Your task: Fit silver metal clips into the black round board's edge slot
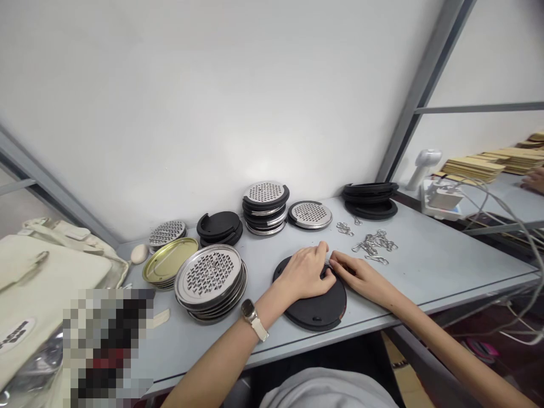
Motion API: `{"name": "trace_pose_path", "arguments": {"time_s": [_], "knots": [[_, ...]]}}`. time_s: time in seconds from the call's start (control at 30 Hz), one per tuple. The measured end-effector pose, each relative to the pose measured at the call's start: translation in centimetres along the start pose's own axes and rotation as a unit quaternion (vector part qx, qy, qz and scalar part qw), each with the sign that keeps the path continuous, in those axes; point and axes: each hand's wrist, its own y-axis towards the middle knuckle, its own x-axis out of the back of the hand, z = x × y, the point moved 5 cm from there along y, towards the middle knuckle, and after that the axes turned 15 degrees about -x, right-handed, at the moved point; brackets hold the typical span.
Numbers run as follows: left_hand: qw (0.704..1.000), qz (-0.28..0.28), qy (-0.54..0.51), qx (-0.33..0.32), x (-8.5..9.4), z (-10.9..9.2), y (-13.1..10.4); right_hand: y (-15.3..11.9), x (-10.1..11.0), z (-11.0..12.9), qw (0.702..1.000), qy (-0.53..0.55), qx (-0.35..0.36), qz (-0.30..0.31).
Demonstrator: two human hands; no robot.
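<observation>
A black round plastic holder (317, 309) lies flat near the table's front edge. Over its upper part curls my left hand (304, 272), thumb and bent fingers closed on it; a watch is on that wrist. At the holder's upper right edge my right hand (357, 276) has its fingertips pinched together. A small shiny bit shows between the two hands, but what the right fingers hold is hidden. Loose metal wire clips (374, 242) lie beyond the right hand. To the left stands a stack of round metal grater plates (212, 277).
Along the wall stand a stack of graters in black holders (266, 207), another such grater (312, 215), and black holders (219, 226) (370, 201). Gold-coloured round lids (170, 260) and a pale bag (51, 266) are at left. Cables (505, 207) hang at right.
</observation>
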Motion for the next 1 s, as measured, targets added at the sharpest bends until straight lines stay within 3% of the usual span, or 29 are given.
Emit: {"name": "trace_pose_path", "arguments": {"time_s": [1.0], "knots": [[0.997, 0.014, 0.076, 0.000, 0.10, -0.19, 0.05, 0.34, -0.27, -0.16, 0.999, -0.026, -0.012, 0.037]]}}
